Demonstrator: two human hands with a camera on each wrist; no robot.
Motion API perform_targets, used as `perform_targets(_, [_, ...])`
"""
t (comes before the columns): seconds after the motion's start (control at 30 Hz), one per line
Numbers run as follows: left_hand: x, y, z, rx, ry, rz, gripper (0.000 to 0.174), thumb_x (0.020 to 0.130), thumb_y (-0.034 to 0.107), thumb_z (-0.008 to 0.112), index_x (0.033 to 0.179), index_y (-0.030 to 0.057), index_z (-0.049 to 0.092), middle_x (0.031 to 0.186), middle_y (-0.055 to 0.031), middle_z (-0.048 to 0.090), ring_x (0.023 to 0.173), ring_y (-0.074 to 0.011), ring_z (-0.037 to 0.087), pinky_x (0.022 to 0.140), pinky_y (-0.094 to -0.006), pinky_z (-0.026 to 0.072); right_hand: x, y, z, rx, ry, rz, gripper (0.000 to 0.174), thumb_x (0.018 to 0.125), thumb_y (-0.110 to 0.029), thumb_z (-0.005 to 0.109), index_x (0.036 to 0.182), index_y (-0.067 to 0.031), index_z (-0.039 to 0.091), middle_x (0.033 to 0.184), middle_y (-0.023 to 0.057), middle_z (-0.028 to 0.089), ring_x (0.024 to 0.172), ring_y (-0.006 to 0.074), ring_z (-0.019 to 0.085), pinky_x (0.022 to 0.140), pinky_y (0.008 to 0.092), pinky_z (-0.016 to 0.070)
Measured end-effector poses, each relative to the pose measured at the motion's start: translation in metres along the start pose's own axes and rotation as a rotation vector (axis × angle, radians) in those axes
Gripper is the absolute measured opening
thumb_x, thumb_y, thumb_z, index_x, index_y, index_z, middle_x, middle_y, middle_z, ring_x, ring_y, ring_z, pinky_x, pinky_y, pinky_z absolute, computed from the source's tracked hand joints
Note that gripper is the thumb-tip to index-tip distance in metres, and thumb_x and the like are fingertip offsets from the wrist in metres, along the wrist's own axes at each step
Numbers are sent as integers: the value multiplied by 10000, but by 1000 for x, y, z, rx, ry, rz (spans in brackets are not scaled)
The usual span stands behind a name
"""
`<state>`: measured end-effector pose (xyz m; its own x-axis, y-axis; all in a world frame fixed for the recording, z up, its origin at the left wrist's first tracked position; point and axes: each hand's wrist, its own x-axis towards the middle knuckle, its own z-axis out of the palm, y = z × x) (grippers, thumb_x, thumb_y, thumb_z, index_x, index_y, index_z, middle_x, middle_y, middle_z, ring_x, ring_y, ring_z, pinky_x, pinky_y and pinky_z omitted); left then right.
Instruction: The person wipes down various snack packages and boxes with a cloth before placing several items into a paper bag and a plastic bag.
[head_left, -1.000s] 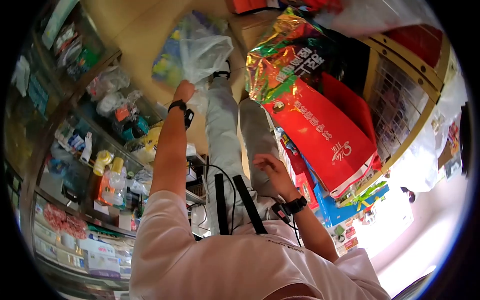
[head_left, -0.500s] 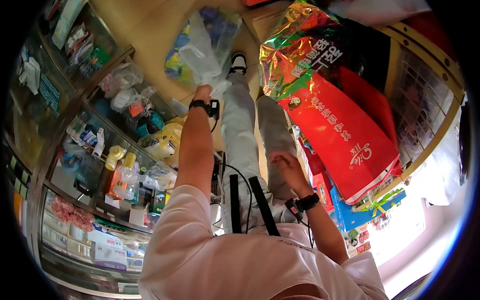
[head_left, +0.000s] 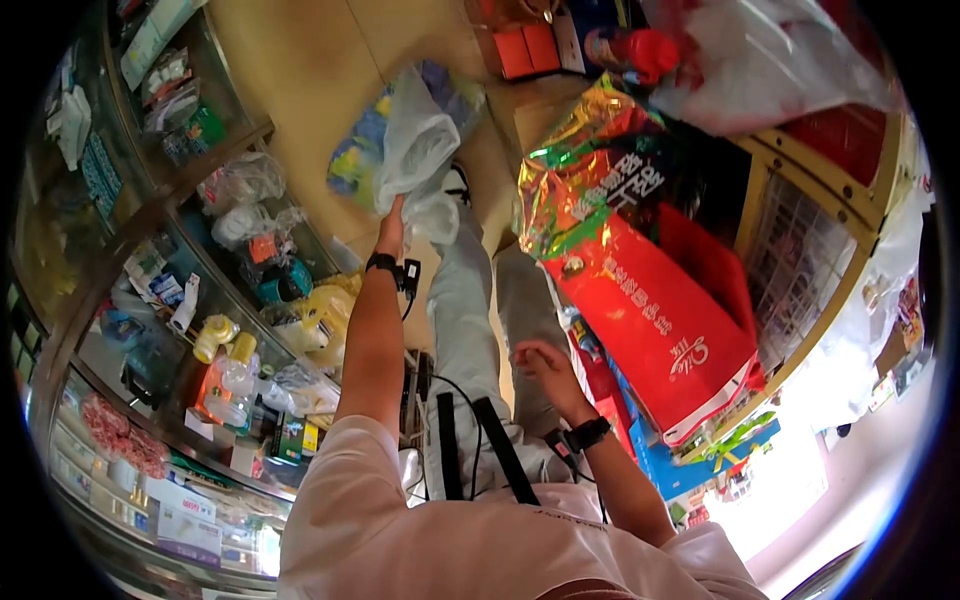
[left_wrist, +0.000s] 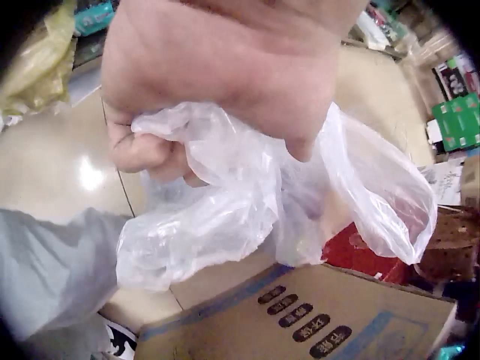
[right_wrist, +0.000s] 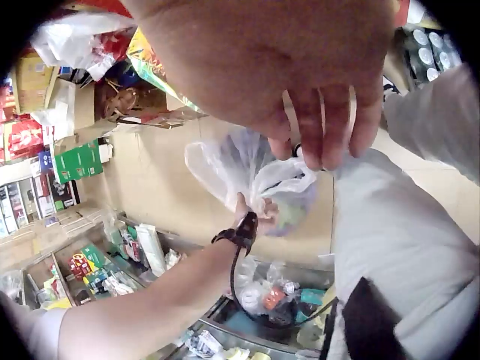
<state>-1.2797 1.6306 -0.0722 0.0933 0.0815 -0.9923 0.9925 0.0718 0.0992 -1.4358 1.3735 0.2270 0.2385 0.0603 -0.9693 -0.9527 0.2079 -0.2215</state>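
Observation:
A thin white translucent plastic bag point(head_left: 412, 135) hangs from my left hand point(head_left: 392, 232), which grips its gathered handles. Something patterned in blue and yellow point(head_left: 350, 160) shows through its sides, low over the tiled floor. The left wrist view has the fingers of that hand point(left_wrist: 217, 67) curled round the crumpled film, with loops bulging out on both sides. My right hand point(head_left: 550, 372) hangs in front of the right thigh, fingers loosely bent and holding nothing. From the right wrist, this hand point(right_wrist: 277, 60) appears close up with its fingers pointing down.
Glass display cases point(head_left: 150, 215) filled with packaged goods line the left side. At right stand a large red gift bag point(head_left: 655, 325) and a yellow-framed rack point(head_left: 800, 170). A cardboard box point(left_wrist: 300, 319) is below the left hand. Floor tiles point(head_left: 290, 60) run ahead.
The plastic bag has swung and its film has shifted round the left hand. The legs and surroundings have shifted in view. The right hand stays empty by the thigh.

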Motion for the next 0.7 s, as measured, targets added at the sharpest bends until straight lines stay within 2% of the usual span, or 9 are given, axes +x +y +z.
perform_targets(0.07, [15, 3, -13, 87, 137, -18, 826, 881, 700, 521, 1303, -9, 562, 1124, -112, 655, 952, -247, 574, 843, -542, 430, 1, -11, 3, -7, 1, 5, 271, 1057, -237, 495, 1205, -50, 624, 1036, 24, 652, 978, 125, 627, 852, 274, 484])
perform_targets(0.1, [15, 8, -22, 115, 33, -37, 721, 902, 605, 584, 1259, -21, 586, 1039, -133, 648, 794, -247, 555, 807, -496, 456, -1, -18, 4, -16, 29, 10, 266, 1058, -238, 493, 1198, -56, 628, 1032, 16, 654, 978, 122, 628, 846, 271, 480])
perform_targets(0.2, [15, 19, -25, 319, 72, 0, 612, 926, 523, 606, 1137, -51, 641, 879, -146, 625, 690, -258, 520, 778, -452, 483, -3, -36, 9, -38, 72, 19, 256, 1059, -233, 485, 1188, -68, 632, 1018, 1, 659, 970, 118, 631, 841, 268, 475])
perform_targets(0.23, [9, 20, -27, 544, 50, 170, 566, 949, 457, 591, 1034, -98, 661, 832, -191, 658, 745, -325, 589, 801, -434, 503, -2, -42, 10, -40, 73, 2, 254, 1056, -227, 488, 1186, -64, 633, 1013, 4, 660, 973, 121, 631, 845, 267, 475])
perform_targets(0.33, [-3, 15, -35, 684, 194, 263, 537, 939, 422, 590, 974, -107, 674, 859, -257, 691, 869, -422, 640, 816, -466, 495, -2, -49, 17, -47, 76, -78, 252, 1051, -217, 494, 1182, -53, 634, 1005, 17, 665, 967, 130, 635, 840, 269, 481])
perform_targets(0.4, [7, 7, -56, 680, 174, 551, 493, 923, 396, 591, 1012, -81, 680, 983, -301, 679, 996, -471, 619, 847, -480, 489, -5, -67, 22, -54, 91, -173, 252, 1048, -212, 498, 1181, -46, 634, 1003, 27, 668, 960, 136, 639, 831, 271, 487])
perform_targets(0.6, [-72, 85, -91, 983, 93, 677, 502, 908, 433, 600, 1008, -51, 686, 1002, -287, 677, 981, -471, 615, 845, -492, 487, -31, -108, 39, -115, 87, -297, 260, 1035, -185, 499, 1195, -20, 619, 1009, 78, 676, 936, 162, 651, 806, 288, 509])
perform_targets(0.63, [-83, 90, -91, 968, 154, 582, 519, 901, 449, 618, 959, -63, 681, 972, -297, 675, 963, -465, 623, 833, -498, 487, -38, -115, 39, -119, 92, -333, 271, 1034, -197, 501, 1200, -14, 613, 1012, 76, 674, 947, 165, 646, 816, 288, 498])
perform_targets(0.7, [-157, 109, -84, 1052, 148, 584, 529, 901, 456, 623, 947, -69, 673, 951, -302, 673, 950, -461, 627, 825, -495, 490, -46, -120, 35, -110, 104, -351, 272, 1028, -206, 500, 1199, -25, 609, 1003, 62, 661, 940, 159, 626, 827, 290, 486])
